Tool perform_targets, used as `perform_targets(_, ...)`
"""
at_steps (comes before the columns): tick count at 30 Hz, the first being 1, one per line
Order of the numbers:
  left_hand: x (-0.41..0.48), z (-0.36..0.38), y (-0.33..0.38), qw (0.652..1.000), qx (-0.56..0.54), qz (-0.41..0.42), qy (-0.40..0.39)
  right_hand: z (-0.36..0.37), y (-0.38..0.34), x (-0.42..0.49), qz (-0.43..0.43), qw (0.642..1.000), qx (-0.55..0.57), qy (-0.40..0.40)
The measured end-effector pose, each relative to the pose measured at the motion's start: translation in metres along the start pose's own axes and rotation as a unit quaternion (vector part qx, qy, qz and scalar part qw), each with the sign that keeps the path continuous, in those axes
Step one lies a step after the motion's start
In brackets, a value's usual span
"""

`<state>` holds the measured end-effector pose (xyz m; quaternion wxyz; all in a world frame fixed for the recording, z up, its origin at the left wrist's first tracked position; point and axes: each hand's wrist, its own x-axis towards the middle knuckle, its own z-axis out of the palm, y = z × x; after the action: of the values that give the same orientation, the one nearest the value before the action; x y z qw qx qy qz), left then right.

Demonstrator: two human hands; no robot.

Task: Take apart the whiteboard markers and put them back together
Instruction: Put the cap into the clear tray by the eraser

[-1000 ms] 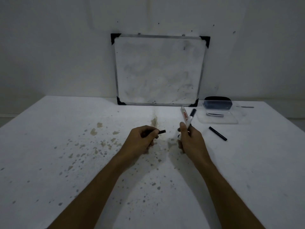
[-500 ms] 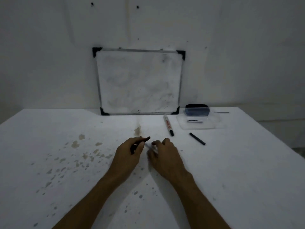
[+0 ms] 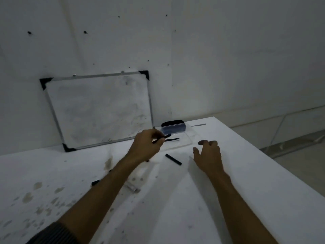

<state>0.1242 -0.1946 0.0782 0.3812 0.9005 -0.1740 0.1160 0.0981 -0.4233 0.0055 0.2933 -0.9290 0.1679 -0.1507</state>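
Head view: thin dark marker part [image 3: 162,138] pinched in left hand [image 3: 146,147], lifted off the table [image 3: 228,191], just in front of the clear tray [image 3: 189,138]. Exact piece hard to tell, perhaps an ink core or nib section. Black cap [image 3: 173,159] flat on the table, just this side of the tray, between the two hands. Right hand [image 3: 208,154] empty, fingers spread wide, hovering beside the cap and near the tray's front edge. White marker barrel [image 3: 136,182] lying further toward the body from the tray, partly under the left forearm, blurred. Another slim dark piece [image 3: 173,139] inside the tray; dark eraser [image 3: 173,127] at its far side; whiteboard [image 3: 98,111] leaning left of it. Risks, judged from here: forearm nudging the barrel into a roll; round cap skidding from a hurried grab; loose pinch dropping the thin part, smearing ink.
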Motion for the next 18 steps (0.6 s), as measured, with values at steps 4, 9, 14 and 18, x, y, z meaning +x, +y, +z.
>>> perform_targets(4, 0.063, 0.033, 0.007, 0.998, 0.057, -0.003, -0.032, 0.017, 0.019, 0.004, -0.02, 0.999, -0.014, 0.031)
perform_targets(9, 0.12, 0.074, -0.006, 0.984, 0.15, -0.001, -0.091, 0.032, 0.025, 0.013, -0.053, 0.996, -0.072, 0.021)
perform_targets(14, 0.144, 0.091, -0.023, 0.966, 0.226, 0.007, -0.126, 0.038, 0.028, 0.015, -0.057, 0.994, -0.084, 0.031)
perform_targets(18, 0.147, 0.096, -0.036, 0.957, 0.25, 0.013, -0.143, 0.039, 0.028, 0.015, -0.068, 0.993, -0.083, 0.046)
